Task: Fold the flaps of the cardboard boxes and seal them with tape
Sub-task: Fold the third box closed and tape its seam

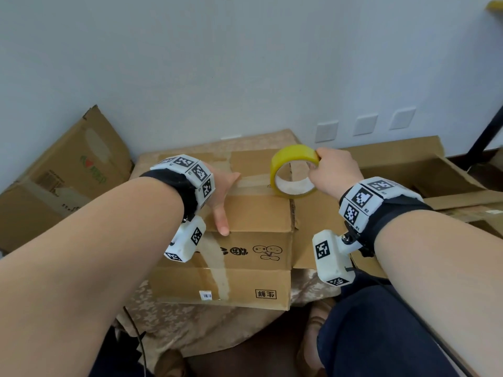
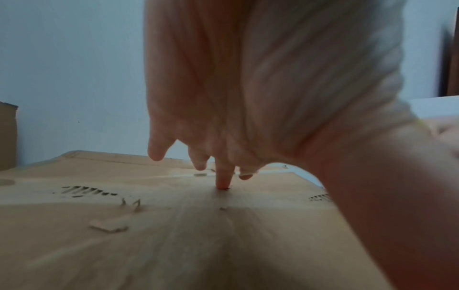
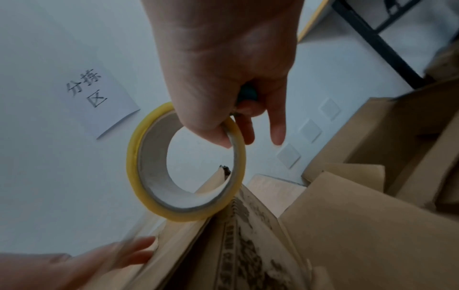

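Note:
A brown cardboard box (image 1: 253, 216) with printed cartoon marks lies in front of me with its top flaps folded shut. My left hand (image 1: 223, 191) lies flat on the top with straight fingers, thumb near the front edge; in the left wrist view the fingers (image 2: 223, 176) press the cardboard (image 2: 174, 225). My right hand (image 1: 329, 170) grips a yellow roll of tape (image 1: 295, 171) at the box's right end, with a strip of clear tape running left along the seam towards the left hand. In the right wrist view the thumb is inside the tape roll (image 3: 186, 162).
The box rests on a beige patterned cloth (image 1: 174, 322). Another cardboard box (image 1: 62, 175) leans against the wall at the left. Opened cardboard boxes (image 1: 424, 170) lie at the right. A black stand leg (image 1: 487, 129) rises at far right. My dark-trousered knees are below.

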{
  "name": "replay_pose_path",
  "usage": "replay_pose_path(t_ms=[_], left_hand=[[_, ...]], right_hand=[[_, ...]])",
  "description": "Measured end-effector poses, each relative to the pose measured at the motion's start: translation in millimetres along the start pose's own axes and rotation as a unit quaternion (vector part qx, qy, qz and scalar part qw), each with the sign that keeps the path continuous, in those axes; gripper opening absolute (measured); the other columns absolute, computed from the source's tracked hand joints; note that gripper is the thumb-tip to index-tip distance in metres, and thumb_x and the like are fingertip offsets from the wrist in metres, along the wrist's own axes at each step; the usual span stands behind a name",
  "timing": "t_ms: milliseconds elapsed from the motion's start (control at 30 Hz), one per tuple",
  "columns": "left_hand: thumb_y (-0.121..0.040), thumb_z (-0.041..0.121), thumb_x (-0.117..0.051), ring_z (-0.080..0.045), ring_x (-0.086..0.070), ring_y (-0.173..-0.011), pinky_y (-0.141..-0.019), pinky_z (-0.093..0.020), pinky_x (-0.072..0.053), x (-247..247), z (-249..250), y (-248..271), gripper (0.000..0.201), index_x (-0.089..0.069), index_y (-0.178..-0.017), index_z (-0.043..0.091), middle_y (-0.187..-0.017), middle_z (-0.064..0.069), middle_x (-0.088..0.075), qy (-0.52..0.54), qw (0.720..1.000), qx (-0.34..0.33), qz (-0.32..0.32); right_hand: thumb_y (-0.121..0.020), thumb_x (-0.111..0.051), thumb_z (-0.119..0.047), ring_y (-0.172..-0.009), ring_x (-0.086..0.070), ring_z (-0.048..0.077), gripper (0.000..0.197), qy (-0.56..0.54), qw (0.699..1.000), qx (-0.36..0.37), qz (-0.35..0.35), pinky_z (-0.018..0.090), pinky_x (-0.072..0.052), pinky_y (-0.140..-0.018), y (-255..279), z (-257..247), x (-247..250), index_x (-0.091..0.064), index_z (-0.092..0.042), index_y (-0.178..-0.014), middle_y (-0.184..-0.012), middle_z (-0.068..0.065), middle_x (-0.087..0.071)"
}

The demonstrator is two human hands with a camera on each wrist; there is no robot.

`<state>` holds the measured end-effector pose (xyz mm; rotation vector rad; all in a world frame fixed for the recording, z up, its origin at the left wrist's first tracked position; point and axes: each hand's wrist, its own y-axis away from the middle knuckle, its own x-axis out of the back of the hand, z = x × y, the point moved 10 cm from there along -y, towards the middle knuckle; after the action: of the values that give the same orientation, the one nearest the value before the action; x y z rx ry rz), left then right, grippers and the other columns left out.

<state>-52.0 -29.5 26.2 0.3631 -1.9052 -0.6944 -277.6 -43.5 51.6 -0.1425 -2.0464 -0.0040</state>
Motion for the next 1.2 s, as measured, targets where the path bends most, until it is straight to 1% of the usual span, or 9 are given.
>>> replay_pose_path(t_ms=[133, 233, 333, 433, 500, 600, 667, 833, 1200], left_hand=[[-0.041, 0.057, -0.087, -0.030, -0.030, -0.140, -0.111, -0.053, -0.029, -4, 0, 1, 0.146, 0.005, -0.150, 0.026, -0.155, -0.005, -0.023, 0.004, 1.000, -0.001, -0.002], [-0.044, 0.053, -0.088, -0.031, -0.032, -0.138, -0.109, -0.053, -0.030, -5, 0, 1, 0.142, 0.002, -0.150, 0.026, -0.154, -0.005, -0.027, 0.021, 1.000, -0.005, 0.001], [-0.043, 0.053, -0.088, -0.032, -0.032, -0.138, -0.109, -0.054, -0.031, -7, 0, 0, 0.142, 0.002, -0.150, 0.027, -0.154, -0.005, -0.027, 0.025, 1.000, -0.009, -0.001], [-0.040, 0.056, -0.087, -0.033, -0.031, -0.138, -0.109, -0.055, -0.031, -5, 0, -1, 0.145, 0.003, -0.150, 0.028, -0.154, -0.006, -0.026, 0.014, 1.000, -0.006, -0.001], [-0.040, 0.060, -0.085, -0.033, -0.031, -0.138, -0.108, -0.055, -0.031, -4, 0, -3, 0.148, 0.009, -0.150, 0.026, -0.155, -0.007, -0.024, -0.010, 1.000, -0.006, 0.002], [-0.041, 0.066, -0.082, -0.032, -0.033, -0.137, -0.107, -0.054, -0.032, -3, 2, -7, 0.153, 0.019, -0.148, 0.023, -0.155, -0.005, -0.023, -0.046, 0.999, -0.006, 0.014], [-0.043, 0.068, -0.080, -0.031, -0.034, -0.136, -0.108, -0.054, -0.032, -4, 3, -8, 0.153, 0.022, -0.147, 0.021, -0.153, -0.006, -0.024, -0.058, 0.998, -0.004, 0.018], [-0.042, 0.072, -0.078, -0.031, -0.034, -0.136, -0.108, -0.053, -0.032, -2, 2, -11, 0.153, 0.019, -0.148, 0.021, -0.152, -0.009, -0.027, -0.069, 0.997, -0.004, 0.027], [-0.045, 0.072, -0.076, -0.031, -0.036, -0.134, -0.108, -0.051, -0.033, -1, 3, -14, 0.149, 0.016, -0.149, 0.019, -0.152, -0.008, -0.027, -0.082, 0.996, -0.018, 0.030]], right_hand=[[-0.085, -0.049, -0.011, -0.077, -0.051, 0.029, 0.003, 0.010, 0.999, 0.020, 0.022, 0.029, -0.039, -0.064, 2, -7, 8, -0.048, -0.014, -0.085, -0.084, 0.007, -0.054], [-0.087, -0.050, -0.010, -0.075, -0.046, 0.027, 0.012, 0.034, 0.997, 0.047, 0.044, 0.030, -0.037, -0.063, 3, -14, 12, -0.042, -0.018, -0.085, -0.083, 0.005, -0.049], [-0.086, -0.048, -0.005, -0.074, -0.044, 0.027, 0.011, 0.076, 0.994, 0.053, 0.057, 0.031, -0.035, -0.062, 4, -8, 22, -0.047, -0.015, -0.090, -0.086, 0.008, -0.050], [-0.084, -0.047, -0.004, -0.076, -0.048, 0.030, 0.018, 0.117, 0.991, 0.042, 0.042, 0.033, -0.037, -0.062, 6, 4, 25, -0.052, -0.013, -0.099, -0.087, 0.010, -0.049], [-0.083, -0.047, -0.004, -0.080, -0.053, 0.033, 0.017, 0.128, 0.991, 0.036, 0.029, 0.033, -0.037, -0.063, 6, 6, 20, -0.051, -0.016, -0.095, -0.086, 0.009, -0.049], [-0.083, -0.047, -0.004, -0.078, -0.049, 0.031, 0.021, 0.146, 0.989, 0.032, 0.003, 0.034, -0.037, -0.063, 7, 9, 7, -0.050, -0.016, -0.100, -0.087, 0.008, -0.046], [-0.083, -0.047, -0.004, -0.076, -0.047, 0.031, 0.023, 0.154, 0.988, 0.032, -0.006, 0.034, -0.037, -0.062, 8, 12, 2, -0.048, -0.016, -0.102, -0.088, 0.008, -0.045], [-0.083, -0.046, -0.003, -0.075, -0.048, 0.031, 0.019, 0.157, 0.987, 0.029, -0.006, 0.034, -0.037, -0.061, 9, 15, -2, -0.040, -0.018, -0.093, -0.087, 0.009, -0.044], [-0.084, -0.045, -0.001, -0.070, -0.047, 0.030, 0.019, 0.200, 0.979, 0.027, -0.016, 0.034, -0.037, -0.059, 8, 16, -12, -0.037, -0.016, -0.092, -0.075, 0.006, -0.034]])
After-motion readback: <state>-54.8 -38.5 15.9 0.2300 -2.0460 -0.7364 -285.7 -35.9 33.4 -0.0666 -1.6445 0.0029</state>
